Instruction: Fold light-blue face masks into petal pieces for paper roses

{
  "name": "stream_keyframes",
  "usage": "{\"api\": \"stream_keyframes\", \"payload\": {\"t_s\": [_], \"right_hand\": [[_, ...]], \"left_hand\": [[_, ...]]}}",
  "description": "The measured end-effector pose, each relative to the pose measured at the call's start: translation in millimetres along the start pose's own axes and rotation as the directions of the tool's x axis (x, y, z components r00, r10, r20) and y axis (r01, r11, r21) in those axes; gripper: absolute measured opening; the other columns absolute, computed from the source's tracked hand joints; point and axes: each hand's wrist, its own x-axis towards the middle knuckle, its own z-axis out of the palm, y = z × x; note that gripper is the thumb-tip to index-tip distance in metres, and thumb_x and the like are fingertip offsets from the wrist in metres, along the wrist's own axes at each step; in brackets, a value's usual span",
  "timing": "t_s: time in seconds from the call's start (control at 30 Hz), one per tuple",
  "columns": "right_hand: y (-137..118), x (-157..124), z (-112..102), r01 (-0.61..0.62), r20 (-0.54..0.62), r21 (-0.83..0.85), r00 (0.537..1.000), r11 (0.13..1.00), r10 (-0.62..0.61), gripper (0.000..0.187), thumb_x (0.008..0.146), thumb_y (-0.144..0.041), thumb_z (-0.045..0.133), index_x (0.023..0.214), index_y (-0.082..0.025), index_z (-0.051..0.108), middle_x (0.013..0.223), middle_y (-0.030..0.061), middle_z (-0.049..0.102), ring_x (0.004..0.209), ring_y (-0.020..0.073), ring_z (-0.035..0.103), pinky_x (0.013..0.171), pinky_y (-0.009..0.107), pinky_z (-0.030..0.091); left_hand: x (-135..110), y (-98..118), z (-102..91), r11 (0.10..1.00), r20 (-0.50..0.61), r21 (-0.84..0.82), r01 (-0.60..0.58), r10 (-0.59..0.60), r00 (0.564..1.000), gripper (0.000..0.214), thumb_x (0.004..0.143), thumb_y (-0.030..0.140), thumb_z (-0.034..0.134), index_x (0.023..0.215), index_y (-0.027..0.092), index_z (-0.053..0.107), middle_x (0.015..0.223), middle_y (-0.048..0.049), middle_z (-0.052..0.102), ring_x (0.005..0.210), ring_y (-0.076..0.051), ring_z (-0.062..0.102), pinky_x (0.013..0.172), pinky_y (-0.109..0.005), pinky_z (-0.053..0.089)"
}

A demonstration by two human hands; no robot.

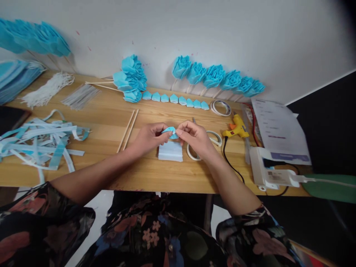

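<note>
Between my two hands, over the middle of the table, is a small folded blue fabric petal (169,129). My left hand (154,138) pinches its left side between thumb and fingers. At its right edge, the thumb and forefinger of my right hand (194,136) close on it as well. Just beneath lies a stack of whitish fabric pieces (170,152). White-handled scissors (215,139) lie partly hidden under my right hand. Farther back, a row of folded blue petals (174,99) runs along the table.
Blue fabric flowers on sticks (213,76) lean against the wall. Two wooden sticks (129,129) lie left of centre, beyond them a pile of cut strips (41,139). At right are a tape roll (221,107), a yellow glue gun (236,127) with its cord, and a power strip (260,167).
</note>
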Motion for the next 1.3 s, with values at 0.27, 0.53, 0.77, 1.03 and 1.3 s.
{"api": "stream_keyframes", "payload": {"t_s": [0.27,0.53,0.77,1.03,1.3], "right_hand": [[1.1,-0.3,-1.9,-0.045,-0.018,0.049,0.999,0.998,0.046,0.036,0.085,-0.055,0.065,0.076,-0.02,0.064,0.071,0.0002,0.065,0.067,0.0127,0.062,0.058,0.024,0.053],[-0.4,1.5,0.6,-0.032,-0.069,-0.006,0.997,0.999,0.031,0.036,0.072,-0.053,0.078,0.072,-0.019,0.064,0.063,-0.0035,0.06,0.055,0.0094,0.054,0.053,0.023,0.049],[2.6,1.9,-0.3,-0.026,-0.092,0.003,0.995,1.0,0.026,0.032,0.074,-0.049,0.078,0.072,-0.02,0.064,0.062,-0.0037,0.061,0.055,0.01,0.056,0.054,0.024,0.05],[6.2,2.4,-1.0,-0.038,-0.084,0.016,0.996,0.999,0.039,0.032,0.075,-0.048,0.077,0.072,-0.02,0.063,0.062,-0.0038,0.062,0.053,0.0096,0.057,0.055,0.025,0.051],[7.8,4.0,2.1,-0.027,-0.091,0.079,0.995,0.997,0.034,0.032,0.073,-0.043,0.078,0.086,-0.022,0.058,0.064,-0.0065,0.062,0.054,0.0094,0.057,0.056,0.025,0.051]], "left_hand": [[-0.1,0.7,0.1,1.0,-0.015,0.02,0.002,-0.001,1.0,0.028,0.085,0.038,0.06,0.067,0.017,0.055,0.056,0.0023,0.055,0.053,-0.008,0.047,0.05,-0.021,0.034],[-0.3,0.4,1.7,0.999,-0.015,0.044,0.011,-0.011,1.0,0.028,0.084,0.036,0.06,0.065,0.017,0.056,0.055,0.0021,0.055,0.052,-0.008,0.047,0.05,-0.021,0.035],[0.7,0.1,1.5,1.0,-0.009,-0.013,0.004,-0.004,1.0,0.028,0.084,0.038,0.062,0.067,0.017,0.057,0.055,0.0024,0.055,0.052,-0.008,0.049,0.049,-0.02,0.036],[0.9,1.0,1.1,0.994,0.022,-0.097,0.06,-0.058,0.998,0.026,0.083,0.039,0.063,0.07,0.017,0.058,0.058,0.0018,0.057,0.051,-0.008,0.052,0.05,-0.019,0.041],[1.3,3.2,1.2,0.992,0.03,-0.108,0.071,-0.068,0.997,0.026,0.082,0.037,0.064,0.068,0.016,0.057,0.058,0.0017,0.058,0.052,-0.007,0.051,0.051,-0.018,0.042]]}}
